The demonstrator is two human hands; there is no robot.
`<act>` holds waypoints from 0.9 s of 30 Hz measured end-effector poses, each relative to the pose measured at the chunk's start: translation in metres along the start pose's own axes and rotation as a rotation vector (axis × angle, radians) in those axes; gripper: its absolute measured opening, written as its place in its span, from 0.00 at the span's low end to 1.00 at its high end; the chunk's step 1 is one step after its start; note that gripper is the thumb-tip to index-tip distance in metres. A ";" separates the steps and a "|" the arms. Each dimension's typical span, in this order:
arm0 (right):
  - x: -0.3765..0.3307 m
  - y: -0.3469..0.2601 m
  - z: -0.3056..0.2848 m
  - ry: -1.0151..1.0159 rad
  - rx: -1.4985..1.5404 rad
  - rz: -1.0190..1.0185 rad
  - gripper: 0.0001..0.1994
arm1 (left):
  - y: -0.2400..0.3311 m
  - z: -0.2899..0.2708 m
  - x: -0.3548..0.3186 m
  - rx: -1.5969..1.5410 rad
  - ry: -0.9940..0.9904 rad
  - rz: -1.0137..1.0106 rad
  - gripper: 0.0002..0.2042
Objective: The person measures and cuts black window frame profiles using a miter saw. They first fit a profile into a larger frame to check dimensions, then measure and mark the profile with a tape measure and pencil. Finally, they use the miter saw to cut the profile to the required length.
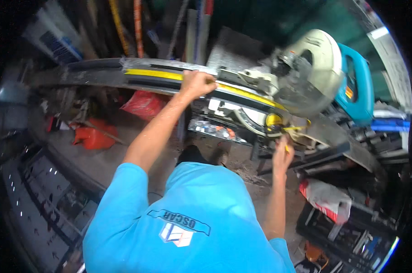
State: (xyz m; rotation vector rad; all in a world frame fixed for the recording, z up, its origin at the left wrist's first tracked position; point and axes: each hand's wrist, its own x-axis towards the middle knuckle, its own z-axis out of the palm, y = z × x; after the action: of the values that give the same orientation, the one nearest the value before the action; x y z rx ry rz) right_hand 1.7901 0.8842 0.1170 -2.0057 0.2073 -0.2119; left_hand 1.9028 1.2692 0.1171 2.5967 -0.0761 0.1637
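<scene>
A tape measure's yellow blade (247,94) stretches along a long dark profile (158,83) lying on the bench. My left hand (199,85) is closed over the blade and the profile's edge, near the middle of the blade. At the blade's right end, a round yellow tape measure case (273,121) appears beside the base of a mitre saw (313,73). Below that case, my right hand (283,157) is closed on a small yellow thing, blurred, whose kind I cannot make out. The saw has a pale guard and a teal handle.
Red bags (144,104) and an orange-red container (94,134) lie below the bench on the left. A white and red plastic bag (326,199) rests near a black tool case (351,241) at the lower right. Long bars (138,27) lean behind the bench.
</scene>
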 end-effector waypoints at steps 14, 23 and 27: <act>0.019 -0.060 0.023 -0.228 0.088 0.074 0.23 | 0.005 -0.004 -0.002 -0.040 0.018 -0.032 0.15; 0.047 -0.065 0.049 -0.352 0.086 -0.274 0.17 | 0.001 -0.001 0.000 0.012 0.008 -0.015 0.17; 0.060 -0.052 0.062 -0.307 0.097 -0.263 0.14 | 0.000 0.006 0.003 -0.044 0.032 -0.017 0.15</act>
State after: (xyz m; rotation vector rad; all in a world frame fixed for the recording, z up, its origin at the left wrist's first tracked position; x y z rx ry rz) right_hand 1.8660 0.9464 0.1411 -1.9361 -0.2589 -0.0755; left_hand 1.9067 1.2662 0.1130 2.5488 -0.0457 0.1950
